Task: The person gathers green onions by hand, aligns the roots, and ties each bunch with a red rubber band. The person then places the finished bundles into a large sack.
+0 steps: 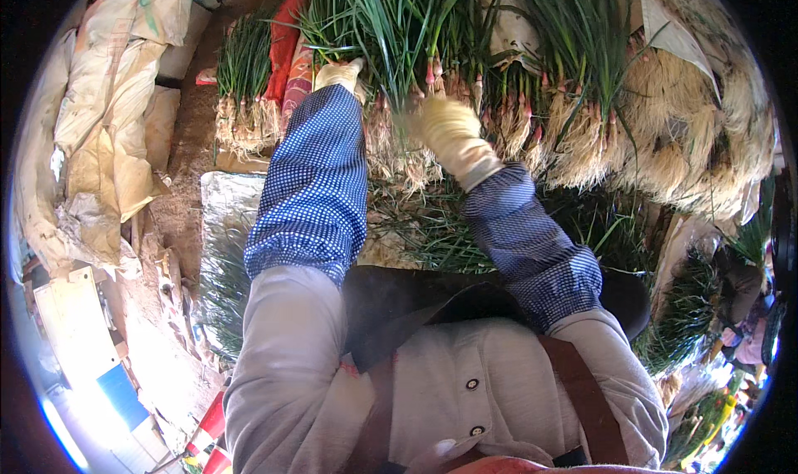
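Note:
My left hand (340, 75), in a pale glove, reaches in among the green leaves of allium plants (386, 25), probably green garlic. Leaves cover its fingers, so its grip is hidden. My right hand (449, 128), gloved too, is blurred by motion. It is beside the pinkish stem bases (434, 75) and over pale roots (408, 162); whether it holds anything is unclear. More rooted plants (576, 118) stand upright in a row to the right. Blue checked sleeve covers reach from both wrists to about the elbows.
A separate bundle of plants (246, 87) stands at left beside a red cloth (288, 43). Loose leaves (442, 237) litter the ground before me. Dense pale roots (673, 112) are piled at right. Tan sacks (106, 112) line the far left, and more greens (686, 305) lie at lower right.

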A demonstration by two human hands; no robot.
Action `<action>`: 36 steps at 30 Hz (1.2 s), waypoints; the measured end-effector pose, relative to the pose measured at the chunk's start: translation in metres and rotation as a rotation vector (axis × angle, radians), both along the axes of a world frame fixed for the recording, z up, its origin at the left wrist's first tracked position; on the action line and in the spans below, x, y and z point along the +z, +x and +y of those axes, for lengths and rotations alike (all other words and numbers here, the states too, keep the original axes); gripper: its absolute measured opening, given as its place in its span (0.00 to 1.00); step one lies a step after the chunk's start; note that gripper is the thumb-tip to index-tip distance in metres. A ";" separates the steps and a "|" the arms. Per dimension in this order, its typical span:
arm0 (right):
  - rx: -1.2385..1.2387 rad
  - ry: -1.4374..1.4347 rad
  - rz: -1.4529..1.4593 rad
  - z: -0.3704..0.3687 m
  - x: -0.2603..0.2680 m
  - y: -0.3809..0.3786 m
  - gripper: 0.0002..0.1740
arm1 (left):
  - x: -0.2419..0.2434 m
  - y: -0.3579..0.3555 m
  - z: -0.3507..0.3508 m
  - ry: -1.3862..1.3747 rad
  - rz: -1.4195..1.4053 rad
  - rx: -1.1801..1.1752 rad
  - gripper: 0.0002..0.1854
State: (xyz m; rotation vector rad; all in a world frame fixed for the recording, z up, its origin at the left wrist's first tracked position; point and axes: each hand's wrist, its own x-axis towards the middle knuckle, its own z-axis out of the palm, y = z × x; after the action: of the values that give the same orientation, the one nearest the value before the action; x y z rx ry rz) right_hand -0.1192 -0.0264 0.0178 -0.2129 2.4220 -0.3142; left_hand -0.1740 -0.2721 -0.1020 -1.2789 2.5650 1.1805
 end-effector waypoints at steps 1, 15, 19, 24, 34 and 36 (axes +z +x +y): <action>0.135 0.031 -0.045 -0.006 -0.010 0.003 0.44 | -0.003 0.001 0.001 0.086 -0.029 0.031 0.27; -0.502 -0.721 0.075 0.063 -0.033 0.003 0.20 | 0.207 0.087 0.071 0.554 0.668 -0.163 0.13; -0.606 -0.992 0.242 0.129 0.020 -0.001 0.16 | 0.212 0.091 0.168 0.344 0.595 -0.335 0.16; -0.106 -0.032 0.534 0.190 -0.003 -0.093 0.18 | 0.133 0.049 0.232 0.555 0.155 -0.271 0.35; -0.478 -1.141 0.054 0.234 0.087 -0.024 0.23 | 0.107 0.159 0.238 1.036 0.582 -0.250 0.32; -0.351 -1.223 -0.054 0.208 0.072 -0.009 0.24 | 0.147 0.166 0.268 0.946 0.523 -0.357 0.30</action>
State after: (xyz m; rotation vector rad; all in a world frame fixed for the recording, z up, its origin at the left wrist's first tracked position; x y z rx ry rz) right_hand -0.1278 0.1819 0.0903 -0.2850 1.8815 -1.8865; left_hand -0.0085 -0.0039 0.0452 -0.3142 1.8184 2.3875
